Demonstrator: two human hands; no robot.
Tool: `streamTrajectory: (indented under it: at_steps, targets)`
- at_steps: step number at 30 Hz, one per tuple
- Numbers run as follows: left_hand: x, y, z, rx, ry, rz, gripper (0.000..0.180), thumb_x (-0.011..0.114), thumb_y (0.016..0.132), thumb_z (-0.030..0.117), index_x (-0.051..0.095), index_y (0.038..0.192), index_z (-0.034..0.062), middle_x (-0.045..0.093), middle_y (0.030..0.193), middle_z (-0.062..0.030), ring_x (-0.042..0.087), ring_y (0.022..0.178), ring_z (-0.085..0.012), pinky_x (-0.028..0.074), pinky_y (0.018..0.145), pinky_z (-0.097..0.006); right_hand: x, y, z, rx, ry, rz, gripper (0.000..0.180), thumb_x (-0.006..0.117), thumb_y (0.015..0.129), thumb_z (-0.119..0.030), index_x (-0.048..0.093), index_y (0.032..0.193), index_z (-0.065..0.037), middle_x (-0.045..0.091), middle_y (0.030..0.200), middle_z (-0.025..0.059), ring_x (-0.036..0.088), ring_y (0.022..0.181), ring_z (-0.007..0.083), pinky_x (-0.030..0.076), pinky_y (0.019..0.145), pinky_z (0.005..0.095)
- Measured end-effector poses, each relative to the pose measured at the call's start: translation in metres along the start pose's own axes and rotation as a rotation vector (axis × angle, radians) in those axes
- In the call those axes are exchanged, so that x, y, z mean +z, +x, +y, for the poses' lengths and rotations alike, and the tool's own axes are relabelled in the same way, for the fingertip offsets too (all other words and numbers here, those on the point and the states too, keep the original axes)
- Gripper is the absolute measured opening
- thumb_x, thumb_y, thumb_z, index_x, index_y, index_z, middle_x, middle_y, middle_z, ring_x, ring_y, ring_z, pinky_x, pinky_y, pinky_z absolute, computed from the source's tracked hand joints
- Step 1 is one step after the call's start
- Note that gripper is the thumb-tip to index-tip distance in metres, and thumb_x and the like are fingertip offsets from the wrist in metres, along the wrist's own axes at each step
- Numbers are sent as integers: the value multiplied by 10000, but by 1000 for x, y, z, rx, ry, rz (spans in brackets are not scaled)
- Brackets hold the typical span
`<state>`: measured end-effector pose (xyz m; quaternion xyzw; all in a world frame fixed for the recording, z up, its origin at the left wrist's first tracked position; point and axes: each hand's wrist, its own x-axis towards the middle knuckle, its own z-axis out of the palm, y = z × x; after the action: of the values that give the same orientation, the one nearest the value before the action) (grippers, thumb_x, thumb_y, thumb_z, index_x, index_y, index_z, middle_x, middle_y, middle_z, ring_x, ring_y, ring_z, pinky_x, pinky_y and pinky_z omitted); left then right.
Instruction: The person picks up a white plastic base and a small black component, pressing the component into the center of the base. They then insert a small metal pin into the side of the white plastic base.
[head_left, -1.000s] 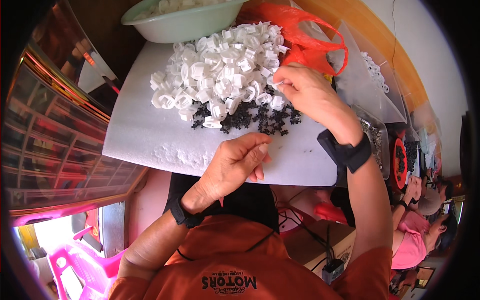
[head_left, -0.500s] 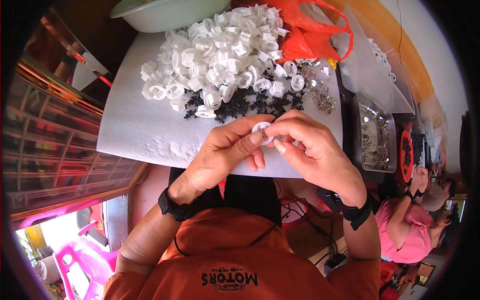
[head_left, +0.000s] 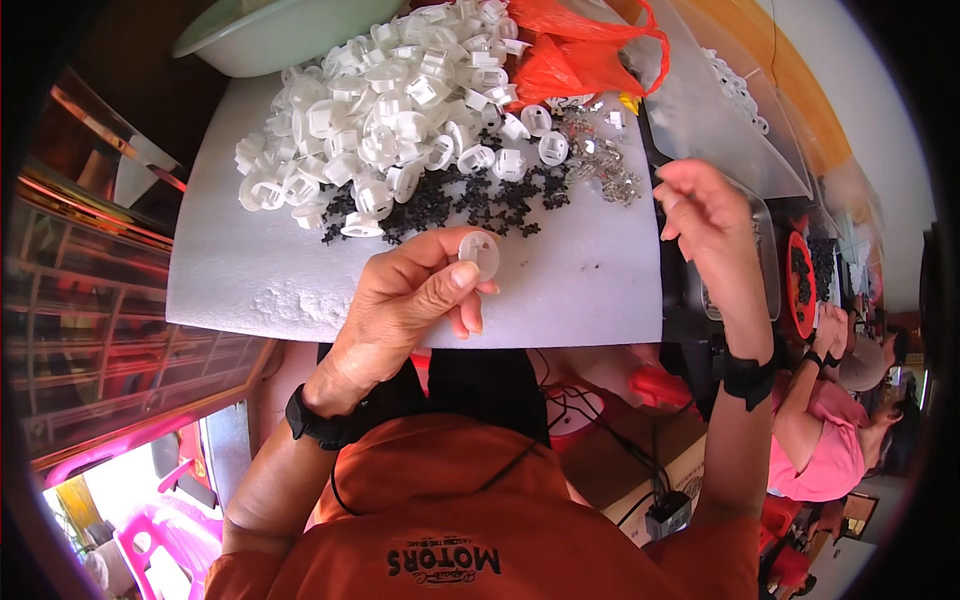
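In my left hand (head_left: 405,290) is a round white plastic part (head_left: 479,254), pinched between thumb and fingers above the front of a white foam board (head_left: 250,285). My right hand (head_left: 705,210) is off to the right, over the board's edge and partly in front of a metal tray (head_left: 765,250). Its fingers are loosely bent and apart, and nothing shows between them. Beyond my left hand lies a large heap of similar white plastic parts (head_left: 385,110). Small black cross-shaped pieces (head_left: 430,205) are scattered along its near side, and small shiny metal pieces (head_left: 605,165) lie to the right.
A pale green basin (head_left: 280,40) stands at the back left, a red plastic bag (head_left: 580,55) at the back. Right of the board are a clear plastic bin (head_left: 740,130) and a red bowl (head_left: 800,285) with black pieces. A person in pink (head_left: 820,445) works at the far right.
My right hand has left the white plastic part and moved right, toward the metal tray. My left hand keeps hold of the part. The whole view has shifted slightly.
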<state>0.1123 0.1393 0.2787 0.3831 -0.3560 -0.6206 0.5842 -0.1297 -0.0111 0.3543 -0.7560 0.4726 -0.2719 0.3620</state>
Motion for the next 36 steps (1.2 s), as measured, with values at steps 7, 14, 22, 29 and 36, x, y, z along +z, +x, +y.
streamTrajectory:
  at_steps: [7, 14, 22, 29, 36]
  targets:
    - [0, 0, 0, 0, 23, 7, 437, 456, 994, 313, 503, 1250, -38, 618, 914, -84, 589, 672, -102, 485, 625, -222, 10, 15, 24, -143, -438, -183, 192, 553, 848, -31, 594, 1036, -32, 567, 856, 102, 557, 739, 209, 449, 665, 317]
    - [0, -1, 0, 1, 16, 23, 419, 469, 991, 298, 508, 1245, -32, 614, 911, -79, 587, 665, -101, 486, 628, -226, 32, 23, 16, -195, -669, -192, 135, 566, 827, -67, 557, 960, -42, 569, 934, 159, 571, 860, 366, 452, 763, 433]
    - [0, -1, -1, 7, 19, 29, 430, 503, 972, 286, 509, 1244, -47, 616, 934, -133, 580, 648, -131, 472, 599, -246, 21, 29, 15, -77, -476, -230, 138, 545, 820, -55, 555, 957, -42, 579, 931, 179, 575, 878, 372, 452, 750, 436]
    - [0, -1, 0, 20, 19, 14, 414, 496, 978, 285, 515, 1232, -41, 611, 913, -99, 579, 654, -110, 479, 606, -230, 19, 25, 19, -218, -738, -176, 190, 530, 845, -32, 566, 1031, -24, 608, 967, 175, 604, 816, 314, 477, 733, 372]
    - [-2, -1, -1, 25, 24, 13, 394, 487, 985, 279, 523, 1226, -31, 608, 892, -69, 580, 662, -94, 491, 622, -222, 17, 22, 1, 49, -195, -337, 212, 498, 877, 7, 555, 1080, -22, 595, 888, 66, 537, 713, 124, 453, 653, 279]
